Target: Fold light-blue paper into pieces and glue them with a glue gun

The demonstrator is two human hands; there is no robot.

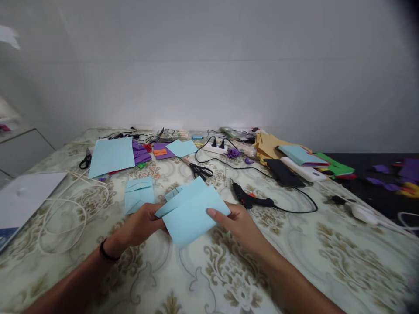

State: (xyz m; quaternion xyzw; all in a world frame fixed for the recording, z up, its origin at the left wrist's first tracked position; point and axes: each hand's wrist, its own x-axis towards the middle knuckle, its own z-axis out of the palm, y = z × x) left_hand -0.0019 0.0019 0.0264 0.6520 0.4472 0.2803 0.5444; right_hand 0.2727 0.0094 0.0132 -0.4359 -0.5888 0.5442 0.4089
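Both my hands hold a folded light blue paper [193, 209] just above the patterned tablecloth [294, 261]. My left hand [139, 226] pinches its left edge with the fingers closed under it. On the right side, my right hand [237, 222] grips the paper with the thumb lying on top. A smaller stack of folded blue pieces [139, 194] lies just left of the held sheet.
A black glue gun [250, 198] with its cord lies right of my right hand. Black scissors [200, 171] sit behind the paper. A large blue sheet [111, 155], purple scraps [142, 152], a power strip [215, 148], a coloured paper stack [303, 157] and white cable [65, 209] lie around.
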